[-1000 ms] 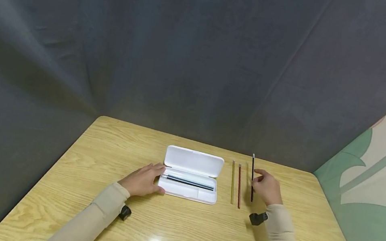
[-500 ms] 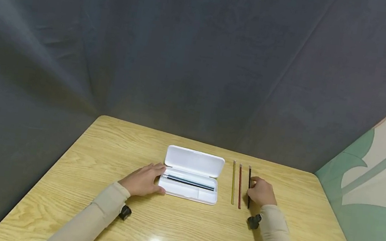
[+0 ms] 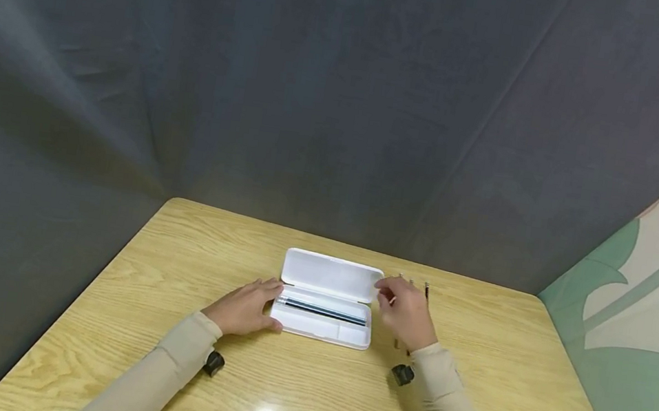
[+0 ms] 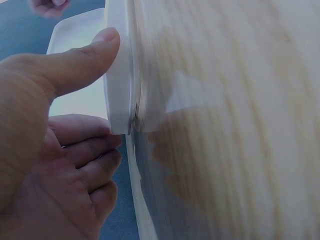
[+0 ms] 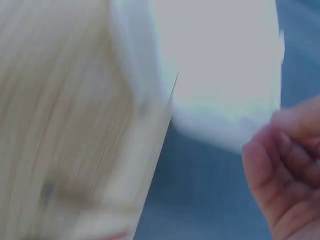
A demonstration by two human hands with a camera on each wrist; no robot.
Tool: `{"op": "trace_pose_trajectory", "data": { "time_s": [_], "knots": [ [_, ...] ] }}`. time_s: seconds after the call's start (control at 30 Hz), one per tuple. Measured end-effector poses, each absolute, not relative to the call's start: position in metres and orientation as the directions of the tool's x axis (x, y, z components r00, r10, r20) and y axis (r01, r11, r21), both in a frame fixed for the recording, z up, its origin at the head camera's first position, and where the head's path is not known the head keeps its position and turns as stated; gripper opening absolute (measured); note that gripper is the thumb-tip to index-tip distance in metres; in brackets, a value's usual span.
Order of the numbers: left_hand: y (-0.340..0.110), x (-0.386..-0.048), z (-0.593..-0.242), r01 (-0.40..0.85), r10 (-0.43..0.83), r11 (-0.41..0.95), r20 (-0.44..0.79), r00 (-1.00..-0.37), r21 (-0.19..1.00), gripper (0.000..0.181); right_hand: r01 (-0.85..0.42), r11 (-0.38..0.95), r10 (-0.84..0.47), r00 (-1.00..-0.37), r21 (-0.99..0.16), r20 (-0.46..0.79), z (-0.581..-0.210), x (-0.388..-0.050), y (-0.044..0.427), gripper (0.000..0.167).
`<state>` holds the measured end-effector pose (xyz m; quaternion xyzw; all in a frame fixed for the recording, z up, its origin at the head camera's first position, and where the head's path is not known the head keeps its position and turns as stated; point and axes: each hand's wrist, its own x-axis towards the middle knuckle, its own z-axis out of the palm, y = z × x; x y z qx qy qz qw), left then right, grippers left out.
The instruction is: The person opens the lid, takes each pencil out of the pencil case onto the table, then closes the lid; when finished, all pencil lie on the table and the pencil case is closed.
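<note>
A white pencil case lies with its lid raised; dark pencils lie lengthwise in its back compartment. My left hand holds the case's left end, thumb at the front corner and fingers at the side; the left wrist view shows the thumb against the front wall. My right hand is at the lid's right edge, index finger and thumb bent with a small gap between them. In the right wrist view its fingertips meet the lid's corner; contact is unclear.
Behind my right hand, three pencils lie on the wooden table, mostly hidden; the black one's end shows. A dark curtain stands behind the table, and a floral cloth hangs at the right.
My right hand set the black pencil down beside the red and yellow ones, let it go and moved left to the lid. My left hand has stayed on the case.
</note>
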<state>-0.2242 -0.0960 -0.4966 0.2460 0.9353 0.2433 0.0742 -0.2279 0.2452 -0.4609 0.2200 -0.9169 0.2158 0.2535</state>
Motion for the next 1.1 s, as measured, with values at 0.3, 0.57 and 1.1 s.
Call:
{"op": "trace_pose_trajectory", "data": {
  "time_s": [0.3, 0.57, 1.1],
  "knots": [
    [-0.094, -0.223, -0.498, 0.426, 0.5, 0.753, -0.016, -0.866, 0.502, 0.088, -0.643, 0.742, -0.569, -0.753, -0.187, 0.33, -0.489, -0.235, 0.193, 0.02],
    [-0.096, -0.224, -0.499, 0.429, 0.493, 0.762, -0.005, -0.87, 0.485, 0.089, -0.649, 0.744, -0.598, -0.753, -0.16, 0.274, -0.493, -0.238, 0.185, 0.024],
    [-0.096, -0.225, -0.497, 0.438, 0.502, 0.752, 0.002, -0.865, 0.493, 0.086, -0.667, 0.734, -0.637, -0.741, -0.129, 0.213, -0.491, -0.241, 0.178, 0.029]
  ]
}}
